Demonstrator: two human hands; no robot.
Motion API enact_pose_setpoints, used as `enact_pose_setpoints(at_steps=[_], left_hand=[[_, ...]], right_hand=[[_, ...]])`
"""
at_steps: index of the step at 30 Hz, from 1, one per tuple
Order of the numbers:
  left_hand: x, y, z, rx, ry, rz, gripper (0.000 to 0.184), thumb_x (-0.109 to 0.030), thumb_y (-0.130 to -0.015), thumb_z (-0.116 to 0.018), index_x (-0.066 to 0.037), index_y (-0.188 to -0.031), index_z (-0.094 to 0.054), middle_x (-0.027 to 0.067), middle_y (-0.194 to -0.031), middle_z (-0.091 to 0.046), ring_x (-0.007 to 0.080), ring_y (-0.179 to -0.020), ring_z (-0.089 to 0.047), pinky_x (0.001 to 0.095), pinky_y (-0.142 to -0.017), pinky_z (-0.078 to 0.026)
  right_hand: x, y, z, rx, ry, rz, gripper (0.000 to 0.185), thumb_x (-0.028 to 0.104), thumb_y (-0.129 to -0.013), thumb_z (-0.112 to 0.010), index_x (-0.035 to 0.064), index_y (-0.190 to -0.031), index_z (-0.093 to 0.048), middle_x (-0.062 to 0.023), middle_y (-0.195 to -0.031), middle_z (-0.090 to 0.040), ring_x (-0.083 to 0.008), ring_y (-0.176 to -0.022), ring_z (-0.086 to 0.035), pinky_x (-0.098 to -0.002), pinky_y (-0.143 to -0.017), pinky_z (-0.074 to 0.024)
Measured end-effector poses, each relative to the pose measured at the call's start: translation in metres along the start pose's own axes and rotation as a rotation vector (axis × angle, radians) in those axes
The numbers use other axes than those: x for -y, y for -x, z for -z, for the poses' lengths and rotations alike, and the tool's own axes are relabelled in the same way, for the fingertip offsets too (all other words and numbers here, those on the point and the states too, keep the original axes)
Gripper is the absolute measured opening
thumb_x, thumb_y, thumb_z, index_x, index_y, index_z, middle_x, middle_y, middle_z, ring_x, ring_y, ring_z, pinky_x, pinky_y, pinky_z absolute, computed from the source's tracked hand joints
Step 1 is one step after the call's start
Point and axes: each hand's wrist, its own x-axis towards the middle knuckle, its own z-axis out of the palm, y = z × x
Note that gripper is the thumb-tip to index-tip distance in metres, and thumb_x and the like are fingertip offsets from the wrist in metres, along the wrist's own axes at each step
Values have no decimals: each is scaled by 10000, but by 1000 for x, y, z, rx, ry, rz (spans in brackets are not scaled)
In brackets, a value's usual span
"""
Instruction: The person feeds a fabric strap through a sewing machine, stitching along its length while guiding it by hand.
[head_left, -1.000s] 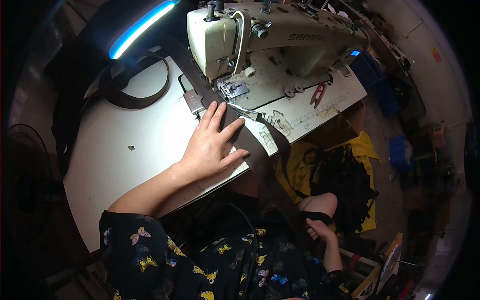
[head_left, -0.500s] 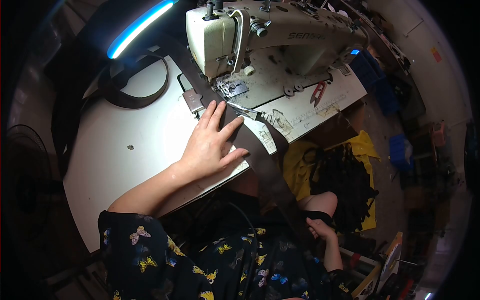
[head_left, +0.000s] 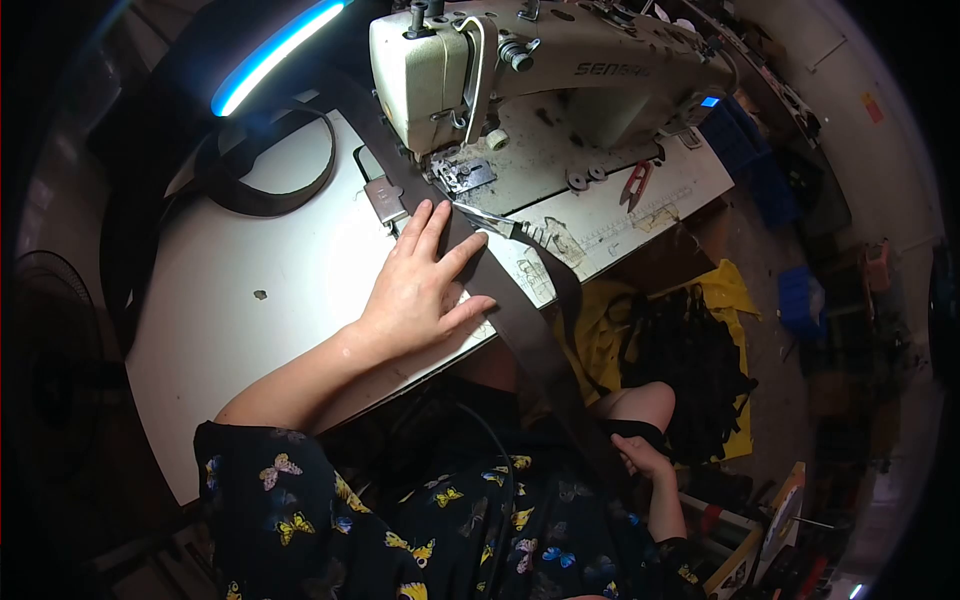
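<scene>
My left hand lies flat with fingers spread on a wide dark fabric strip, its fingertips just in front of the presser foot of a sewing machine. The strip runs from behind the machine's needle area, over the table edge and down to my lap. There my right hand has its fingers curled round it, partly hidden. Beside my left fingertips is a pointed metal guide. A narrower dark strip hangs from the guide over the table edge.
A metal block sits left of the presser foot. Small red-handled snips and bobbins lie right on the table. A lamp shines upper left. Below right, dark strips lie on yellow cloth.
The narrow strip below the guide has shifted, and more of its length shows beside the wide strip. Both hands stay almost in the same places.
</scene>
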Motion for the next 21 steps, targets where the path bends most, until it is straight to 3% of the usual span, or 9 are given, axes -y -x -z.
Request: enact_pose_setpoints(at_steps=[21], left_hand=[[0, 0, 0, -9, 5, -1, 655, -511, -835, -689, -134, -1354, -559, 326, -1478, -332, 501, -1397, -280, 533, -1102, -333]], right_hand=[[-2, 0, 7, 21, 14, -6, 494, 562, -931, -595, 72, -932, -664, 60, -625, -499, -69, -488, -455, -232, -462, -402]])
